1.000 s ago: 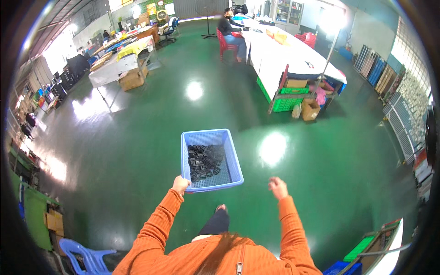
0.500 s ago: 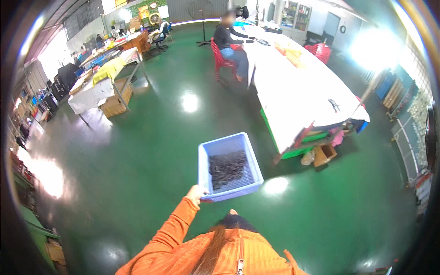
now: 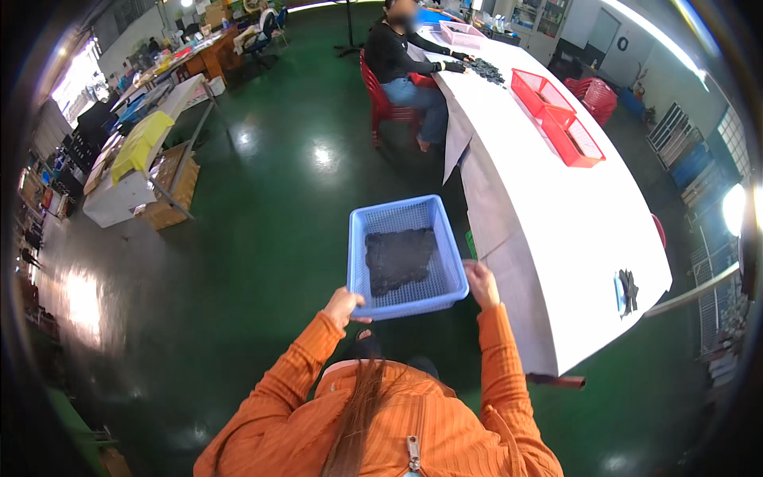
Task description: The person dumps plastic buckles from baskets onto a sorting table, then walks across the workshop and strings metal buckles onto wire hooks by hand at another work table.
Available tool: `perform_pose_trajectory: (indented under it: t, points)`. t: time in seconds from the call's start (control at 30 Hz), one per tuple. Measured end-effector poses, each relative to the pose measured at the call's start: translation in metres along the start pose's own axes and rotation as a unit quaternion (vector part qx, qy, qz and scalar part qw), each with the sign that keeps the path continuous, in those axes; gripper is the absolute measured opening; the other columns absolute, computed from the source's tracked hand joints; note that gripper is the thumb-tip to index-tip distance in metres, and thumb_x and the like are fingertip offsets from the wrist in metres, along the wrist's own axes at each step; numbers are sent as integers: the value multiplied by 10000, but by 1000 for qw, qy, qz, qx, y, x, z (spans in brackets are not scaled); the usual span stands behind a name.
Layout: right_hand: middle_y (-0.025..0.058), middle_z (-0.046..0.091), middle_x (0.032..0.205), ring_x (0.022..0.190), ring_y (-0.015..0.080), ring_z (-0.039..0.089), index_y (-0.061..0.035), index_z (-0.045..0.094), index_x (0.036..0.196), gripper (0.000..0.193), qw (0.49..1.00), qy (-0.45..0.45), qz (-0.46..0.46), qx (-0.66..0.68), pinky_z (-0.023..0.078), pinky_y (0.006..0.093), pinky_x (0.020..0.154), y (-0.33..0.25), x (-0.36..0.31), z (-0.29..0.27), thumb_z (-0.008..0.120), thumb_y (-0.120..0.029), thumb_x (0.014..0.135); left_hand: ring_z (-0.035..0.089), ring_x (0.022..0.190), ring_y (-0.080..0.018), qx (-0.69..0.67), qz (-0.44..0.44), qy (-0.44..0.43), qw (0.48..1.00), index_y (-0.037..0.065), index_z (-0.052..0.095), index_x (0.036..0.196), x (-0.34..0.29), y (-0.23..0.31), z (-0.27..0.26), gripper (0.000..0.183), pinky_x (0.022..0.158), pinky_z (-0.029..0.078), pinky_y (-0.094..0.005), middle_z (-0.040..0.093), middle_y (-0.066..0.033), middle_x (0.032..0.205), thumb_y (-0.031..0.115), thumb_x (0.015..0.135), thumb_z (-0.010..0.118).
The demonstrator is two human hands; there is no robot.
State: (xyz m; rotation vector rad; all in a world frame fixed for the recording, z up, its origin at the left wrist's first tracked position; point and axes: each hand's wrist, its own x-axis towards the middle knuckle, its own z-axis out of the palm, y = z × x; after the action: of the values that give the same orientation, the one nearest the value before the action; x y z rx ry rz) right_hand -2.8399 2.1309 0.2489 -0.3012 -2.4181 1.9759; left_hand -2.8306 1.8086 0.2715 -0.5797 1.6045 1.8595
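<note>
In front of my body a blue plastic basket (image 3: 407, 304) hangs above the floor, with a flat heap of small dark pieces (image 3: 400, 258) in it. What the pieces are, I cannot make out. My left hand (image 3: 343, 306) is closed on the basket's near left corner, thumb over the rim. At the right side my right hand (image 3: 481, 285) grips the basket's edge, its fingertips partly hidden by the rim. The long white-covered table (image 3: 548, 238) stands just right of that hand.
On the table lie red baskets (image 3: 574, 140), a pile of dark pieces (image 3: 486, 71) and a small dark bundle (image 3: 628, 292) near the corner. A seated person (image 3: 395, 63) in dark gloves works at its far left side. Another table (image 3: 119, 203) stands left, on green floor.
My right hand has come into view and taken the basket's right side. I am closer to the long table, which now reaches nearer on my right. My left hand keeps its hold.
</note>
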Motion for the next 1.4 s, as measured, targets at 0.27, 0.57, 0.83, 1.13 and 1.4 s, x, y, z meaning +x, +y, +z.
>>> perform_pose_trajectory:
  t: [0.27,0.57,0.83,1.13,1.4]
  points:
    - [70,608,878,721,147,609,-37,525,1086,298,951,59,302,-15,476,259,583,43,178,-74,534,-190,830,596,770,-368,60,-56,-93,992,-144,417,977,340,296,97,269,614,555,-423,511,-268,950,26,768,425]
    - [78,618,868,716,132,600,-23,530,1091,290,973,92,202,60,445,231,607,-32,550,-124,504,-167,840,594,801,-349,64,-67,-141,986,-149,397,995,570,531,244,262,632,557,-407,524,-258,949,29,804,378]
    - [67,623,878,753,144,611,-25,535,1086,274,978,138,148,43,449,240,641,-97,757,-139,491,-133,838,596,733,-357,139,-92,-217,962,-140,394,1037,744,649,317,319,604,554,-436,528,-266,932,25,765,414]
    - [65,619,895,770,129,604,-39,539,1090,274,940,197,250,119,454,247,658,-107,820,-126,490,-141,841,590,738,-352,111,-101,-200,968,-117,427,975,807,691,364,272,556,560,-414,518,-208,893,-28,719,438]
    - [63,618,891,769,130,603,-38,540,1088,269,933,195,281,110,452,244,660,-117,851,-137,492,-140,844,614,742,-286,85,-70,-185,977,-43,443,1045,798,667,376,320,568,561,-376,540,-165,959,-17,726,449]
